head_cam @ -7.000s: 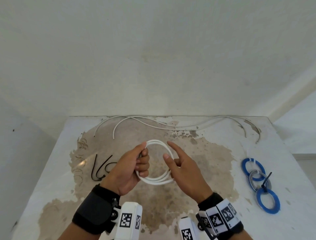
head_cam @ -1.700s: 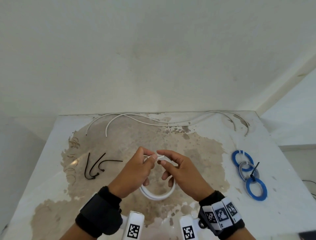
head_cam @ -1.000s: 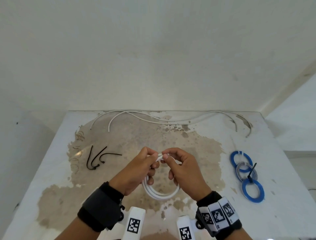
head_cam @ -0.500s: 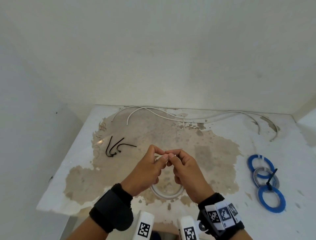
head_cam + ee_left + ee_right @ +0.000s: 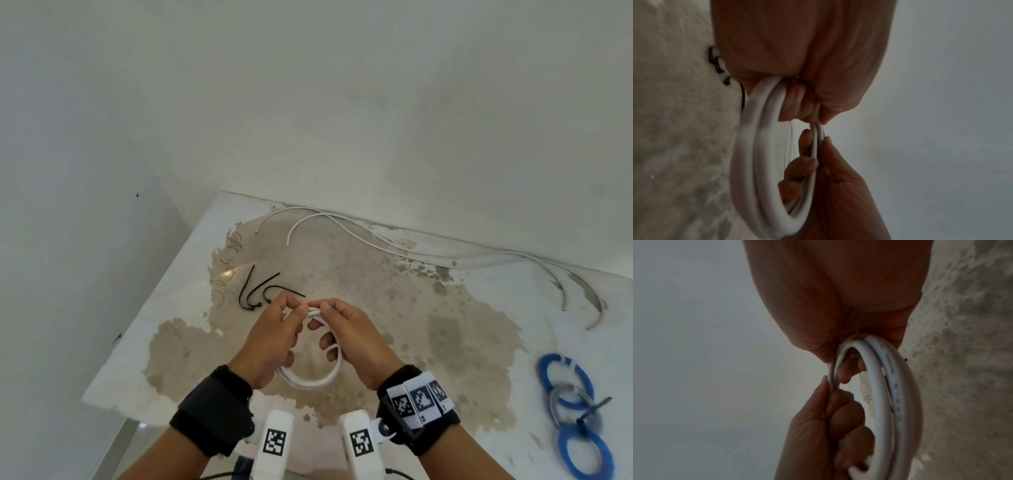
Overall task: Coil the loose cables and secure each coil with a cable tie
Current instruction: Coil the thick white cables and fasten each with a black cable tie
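Observation:
A white cable coil (image 5: 310, 378) hangs above the stained table (image 5: 445, 342), held upright between both hands. My left hand (image 5: 270, 339) pinches its top with thumb and forefinger, the other fingers curled through the loop. My right hand (image 5: 349, 337) pinches the same top strand from the right side. The left wrist view shows the white coil (image 5: 748, 162) and the thin top strand pinched by both hands. In the right wrist view the white coil (image 5: 885, 402) shows the same way. Several black cable ties (image 5: 258, 291) lie on the table just beyond my left hand.
Two long loose white cables (image 5: 394, 246) run along the back of the table by the wall. At the right lie blue coils (image 5: 565, 380) and a grey coil (image 5: 570, 402) joined with a black tie. The table's left edge drops off near the ties.
The camera has swung left, so the table now sits right of centre. Both hands stay pinched together on the top of the white coil, hardly moving.

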`<state>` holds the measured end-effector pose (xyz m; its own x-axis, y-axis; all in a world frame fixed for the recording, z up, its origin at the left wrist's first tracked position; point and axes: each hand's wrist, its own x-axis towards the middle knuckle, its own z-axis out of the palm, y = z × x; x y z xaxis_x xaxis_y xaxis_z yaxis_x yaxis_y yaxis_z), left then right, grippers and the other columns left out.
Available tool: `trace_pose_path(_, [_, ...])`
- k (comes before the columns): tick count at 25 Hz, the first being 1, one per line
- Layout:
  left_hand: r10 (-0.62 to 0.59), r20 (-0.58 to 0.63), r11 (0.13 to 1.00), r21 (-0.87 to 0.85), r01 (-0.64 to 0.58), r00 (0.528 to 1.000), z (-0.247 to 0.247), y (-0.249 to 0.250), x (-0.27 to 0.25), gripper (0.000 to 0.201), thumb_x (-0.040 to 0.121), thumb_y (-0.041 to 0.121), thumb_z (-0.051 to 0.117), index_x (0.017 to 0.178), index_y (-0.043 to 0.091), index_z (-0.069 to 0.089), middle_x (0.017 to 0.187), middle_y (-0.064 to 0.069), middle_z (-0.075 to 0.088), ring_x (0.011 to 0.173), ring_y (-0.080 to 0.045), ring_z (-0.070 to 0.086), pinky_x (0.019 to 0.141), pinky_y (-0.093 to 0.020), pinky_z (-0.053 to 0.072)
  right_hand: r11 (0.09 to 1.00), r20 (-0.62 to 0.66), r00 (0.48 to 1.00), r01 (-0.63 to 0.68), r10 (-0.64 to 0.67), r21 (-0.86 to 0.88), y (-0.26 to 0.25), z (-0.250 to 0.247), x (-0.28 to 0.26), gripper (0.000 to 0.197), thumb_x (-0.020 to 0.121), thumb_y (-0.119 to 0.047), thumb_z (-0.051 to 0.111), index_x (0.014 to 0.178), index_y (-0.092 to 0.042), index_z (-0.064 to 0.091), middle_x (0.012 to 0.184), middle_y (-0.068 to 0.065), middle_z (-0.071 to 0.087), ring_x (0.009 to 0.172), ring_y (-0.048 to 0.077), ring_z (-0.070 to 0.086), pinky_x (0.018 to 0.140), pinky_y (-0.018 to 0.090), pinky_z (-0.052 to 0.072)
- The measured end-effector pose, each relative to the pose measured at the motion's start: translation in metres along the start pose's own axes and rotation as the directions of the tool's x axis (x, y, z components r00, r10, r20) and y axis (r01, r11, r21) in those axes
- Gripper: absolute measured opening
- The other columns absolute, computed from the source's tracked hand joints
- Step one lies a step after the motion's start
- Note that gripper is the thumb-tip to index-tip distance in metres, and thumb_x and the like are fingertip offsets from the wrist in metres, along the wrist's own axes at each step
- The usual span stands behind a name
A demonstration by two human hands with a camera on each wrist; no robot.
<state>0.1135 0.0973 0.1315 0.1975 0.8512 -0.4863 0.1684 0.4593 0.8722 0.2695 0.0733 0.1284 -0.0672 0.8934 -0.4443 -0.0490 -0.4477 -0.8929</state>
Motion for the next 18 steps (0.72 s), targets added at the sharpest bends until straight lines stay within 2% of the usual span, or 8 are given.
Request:
trace_pose_path(3, [-0.057, 0.046, 0.998, 0.036, 0.056, 0.997, -0.048, -0.017, 0.031, 0.018, 0.102, 0.03, 0.052, 0.092, 0.014, 0.053, 0.059, 0.005, 0.038, 0.048, -0.01, 0.028, 0.042, -0.023, 0.023, 0.985, 0.01, 0.997, -0.068, 0.071, -0.159, -0.003, 0.033, 0.035, 0.025, 0.107, -0.028, 0.049, 0.11, -0.022, 0.074, 0.095, 0.004, 0.077, 0.063, 0.014, 0.063, 0.06, 0.031, 0.054])
trace_pose_path(7, [-0.15, 0.086, 0.985, 0.096, 0.142, 0.985, -0.098, -0.038, 0.067, 0.022, 0.101, 0.037, 0.052, 0.096, 0.016, 0.059, 0.062, 0.006, 0.041, 0.047, -0.009, 0.033, 0.042, -0.025, 0.028, 0.946, 0.029, 0.985, -0.153, 0.169, -0.284, -0.001, 0.069, 0.08, 0.023, 0.107, -0.03, 0.05, 0.107, -0.022, 0.071, 0.098, 0.005, 0.078, 0.067, 0.016, 0.068, 0.065, 0.032, 0.056])
trace_pose_path(9, [-0.178, 0.095, 0.982, 0.086, 0.17, 0.979, -0.116, -0.04, 0.079, 0.025, 0.102, 0.037, 0.051, 0.094, 0.014, 0.057, 0.063, 0.005, 0.04, 0.047, -0.007, 0.032, 0.041, -0.024, 0.028, 0.928, 0.052, 0.974, -0.194, 0.221, -0.317, 0.005, 0.076, 0.103, 0.027, 0.107, -0.034, 0.047, 0.108, -0.021, 0.07, 0.099, 0.003, 0.079, 0.074, 0.017, 0.071, 0.068, 0.03, 0.056])
trace_pose_path(11, [-0.199, 0.101, 0.98, 0.035, 0.196, 0.975, -0.132, -0.036, 0.088, 0.024, 0.103, 0.033, 0.05, 0.088, 0.015, 0.053, 0.062, 0.004, 0.036, 0.046, -0.007, 0.028, 0.042, -0.024, 0.025, 0.898, -0.036, 0.984, -0.174, 0.175, -0.404, 0.02, 0.073, 0.13, 0.034, 0.108, -0.04, 0.043, 0.108, -0.02, 0.071, 0.101, 0.0, 0.076, 0.088, 0.019, 0.071, 0.077, 0.031, 0.056])
trace_pose_path(12, [-0.213, 0.105, 0.977, 0.011, 0.213, 0.971, -0.14, -0.035, 0.092, 0.023, 0.104, 0.031, 0.05, 0.086, 0.016, 0.052, 0.062, 0.004, 0.034, 0.046, -0.007, 0.026, 0.042, -0.024, 0.024, 0.845, -0.132, 0.985, -0.165, 0.113, -0.509, 0.032, 0.067, 0.146, 0.034, 0.107, -0.041, 0.044, 0.109, -0.019, 0.07, 0.104, -0.001, 0.071, 0.095, 0.02, 0.069, 0.082, 0.032, 0.052])
trace_pose_path(14, [-0.227, 0.106, 0.972, -0.032, 0.232, 0.968, -0.153, -0.033, 0.098, 0.022, 0.104, 0.029, 0.049, 0.086, 0.016, 0.051, 0.063, 0.003, 0.031, 0.047, -0.008, 0.023, 0.042, -0.023, 0.022, 0.671, -0.294, 0.956, -0.218, 0.0, -0.709, 0.054, 0.05, 0.171, 0.024, 0.103, -0.035, 0.053, 0.114, -0.019, 0.067, 0.115, 0.002, 0.06, 0.108, 0.025, 0.061, 0.09, 0.032, 0.045])
trace_pose_path(16, [-0.239, 0.1, 0.966, -0.078, 0.247, 0.966, -0.163, -0.033, 0.1, 0.02, 0.104, 0.028, 0.049, 0.089, 0.015, 0.051, 0.064, 0.003, 0.032, 0.049, -0.009, 0.021, 0.042, -0.023, 0.02, 0.531, -0.305, 0.952, -0.26, 0.003, -0.806, 0.072, 0.037, 0.187, 0.025, 0.098, -0.03, 0.06, 0.12, -0.02, 0.066, 0.127, 0.006, 0.052, 0.116, 0.032, 0.053, 0.099, 0.038, 0.045])
trace_pose_path(18, [-0.246, 0.095, 0.962, -0.1, 0.255, 0.965, -0.167, -0.033, 0.1, 0.019, 0.104, 0.028, 0.049, 0.09, 0.015, 0.05, 0.062, 0.004, 0.034, 0.049, -0.008, 0.021, 0.042, -0.022, 0.019, 0.463, -0.286, 0.958, -0.245, -0.018, -0.852, 0.083, 0.03, 0.196, 0.021, 0.098, -0.025, 0.061, 0.116, -0.018, 0.068, 0.125, 0.008, 0.054, 0.114, 0.034, 0.053, 0.098, 0.039, 0.046])
